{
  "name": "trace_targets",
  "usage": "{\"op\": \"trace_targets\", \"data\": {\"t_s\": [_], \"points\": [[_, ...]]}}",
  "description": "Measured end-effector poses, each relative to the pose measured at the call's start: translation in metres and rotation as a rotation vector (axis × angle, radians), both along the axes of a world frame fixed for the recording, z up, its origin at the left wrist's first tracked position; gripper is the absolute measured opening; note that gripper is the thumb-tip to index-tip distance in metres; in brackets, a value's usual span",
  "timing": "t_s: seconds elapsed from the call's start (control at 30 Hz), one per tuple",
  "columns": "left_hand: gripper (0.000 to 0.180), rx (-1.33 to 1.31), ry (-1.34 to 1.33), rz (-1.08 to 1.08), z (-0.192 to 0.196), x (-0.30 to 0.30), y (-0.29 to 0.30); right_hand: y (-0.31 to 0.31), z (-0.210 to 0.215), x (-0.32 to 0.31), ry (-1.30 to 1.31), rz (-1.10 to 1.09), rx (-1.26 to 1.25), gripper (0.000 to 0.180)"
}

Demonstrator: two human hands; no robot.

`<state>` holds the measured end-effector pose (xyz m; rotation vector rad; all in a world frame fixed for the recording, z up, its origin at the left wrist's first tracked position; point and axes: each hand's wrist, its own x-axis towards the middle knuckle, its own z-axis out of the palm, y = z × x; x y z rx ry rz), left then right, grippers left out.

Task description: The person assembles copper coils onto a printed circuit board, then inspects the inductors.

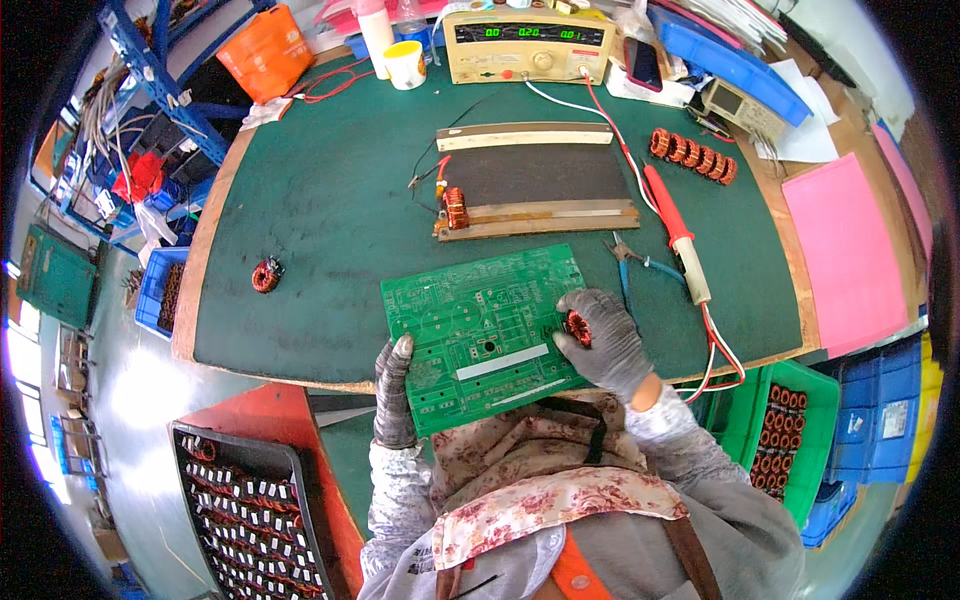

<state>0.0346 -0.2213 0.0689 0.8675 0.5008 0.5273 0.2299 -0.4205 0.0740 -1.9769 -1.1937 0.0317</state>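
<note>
Right grip (612,345) clamped on copper coil (578,328), at 3 o'clock of green circuit board (470,335), over surface (320,190); coil-board contact unclear. Left grip (395,392) clasps board's 8 o'clock edge; long axis near 9-to-3.

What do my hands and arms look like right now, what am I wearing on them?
Your left hand and right hand wear dark grey fabric gloves. Mottled white-and-grey sleeves cover your forearms, and a little bare right wrist shows.

Smooth circuit board (430,345), seemingly copper coil (578,328), matt tabletop (320,200)
</note>
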Motion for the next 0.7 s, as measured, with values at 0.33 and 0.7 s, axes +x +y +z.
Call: {"op": "trace_targets", "data": {"t_s": [0.33, 0.7], "points": [[0.046, 0.039, 0.052, 0.005, 0.006, 0.009, -0.004, -0.032, -0.019, 0.03, 0.636, 0.164, 0.161, 0.062], [0.046, 0.093, 0.102, 0.047, -0.01, 0.007, -0.001, -0.143, -0.003, 0.288, -0.09, -0.869, 0.282, 0.06]]}}
